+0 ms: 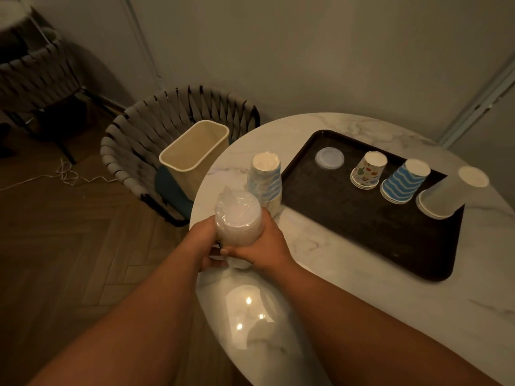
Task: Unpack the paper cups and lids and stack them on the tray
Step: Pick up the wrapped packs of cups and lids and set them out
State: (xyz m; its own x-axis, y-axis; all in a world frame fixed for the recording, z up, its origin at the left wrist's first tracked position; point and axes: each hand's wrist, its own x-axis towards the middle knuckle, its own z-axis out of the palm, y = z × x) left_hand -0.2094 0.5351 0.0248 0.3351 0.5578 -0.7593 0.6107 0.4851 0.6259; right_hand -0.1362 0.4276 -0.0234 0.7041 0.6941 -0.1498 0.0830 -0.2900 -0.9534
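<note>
A clear plastic sleeve of lids [238,218] stands upright at the table's left edge. My left hand [201,243] grips its lower left side and my right hand [263,245] grips its lower right side. Just behind it stands a plastic-wrapped stack of paper cups [265,179] with blue wavy print. On the dark brown tray [362,232] lie a clear lid [329,158], a small stack of colourful printed cups [369,170], a stack of blue wave cups [404,181] and a stack of plain white cups [451,192], all upside down.
The round marble table [348,316] fills the right side. A cream waste bin [195,154] sits on a woven chair [156,126] left of the table. Another woven chair [33,71] and a white cord [67,174] are on the wooden floor.
</note>
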